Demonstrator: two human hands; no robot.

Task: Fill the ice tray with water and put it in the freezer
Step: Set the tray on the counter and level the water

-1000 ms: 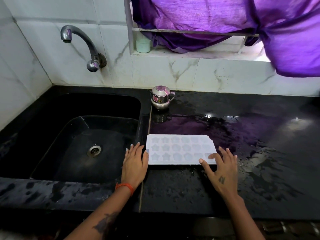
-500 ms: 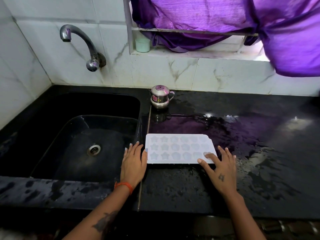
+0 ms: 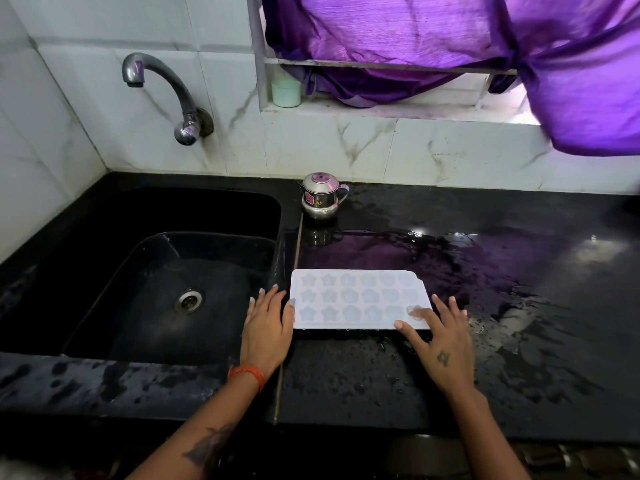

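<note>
A white ice tray [image 3: 356, 296] with star and round moulds lies flat on the wet black counter [image 3: 485, 341], just right of the sink. My left hand [image 3: 268, 327] lies flat beside the tray's left edge, with the thumb touching that edge. At the tray's front right corner is my right hand [image 3: 440, 337], fingers straight, thumb and forefinger resting on the corner. Neither hand grips the tray. The freezer is not in view.
A black sink [image 3: 166, 289] with a metal drain sits at left under a curved steel tap [image 3: 162, 95] on the tiled wall. A small steel pot [image 3: 320, 199] stands behind the tray. Purple curtain [image 3: 485, 46] hangs over the window ledge. Water lies on the counter.
My right forefinger has slid a little further onto the tray's front right corner. The left hand and the tray have stayed where they were.
</note>
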